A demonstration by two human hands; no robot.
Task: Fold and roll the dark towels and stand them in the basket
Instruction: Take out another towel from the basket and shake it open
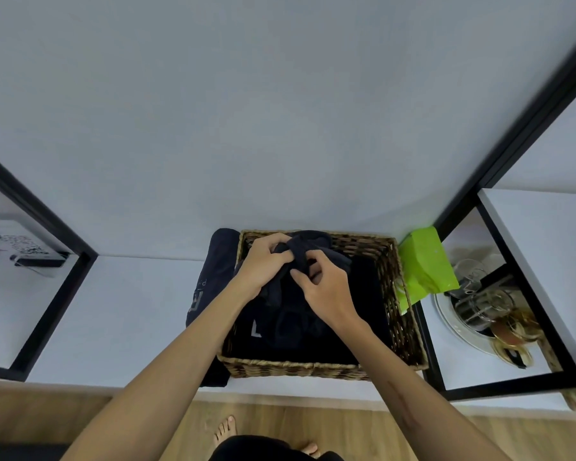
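A pale grey shelf (113, 321) framed in black metal runs across the view, with a plain grey wall behind it and a wooden floor (280, 424) below, where bare toes show.

In the middle of the shelf sits a rectangular woven basket (316, 367), its long sides running away from the viewer toward the wall. Dark towels (296, 331) fill its inside in a loose heap; a pale letter mark shows on one near the front.

Just outside the basket's left wall, touching it, lies another dark towel (210, 277), folded into a long strip. Its long axis runs from the front edge of the shelf back toward the wall.

To the right of the basket leans a bright green packet (424, 264), and further right, in the next shelf bay, glass jars and gold rings rest on a round plate (446, 314).

Both bare arms reach into the basket. The left hand (263, 264) has its fingers curled around a bunched part of a dark towel (308, 249) at the far end of the basket. The right hand (326, 287) pinches the same bunch from the near side, thumb and fingers bent. The bunch rises above the heap, pointing toward the wall.
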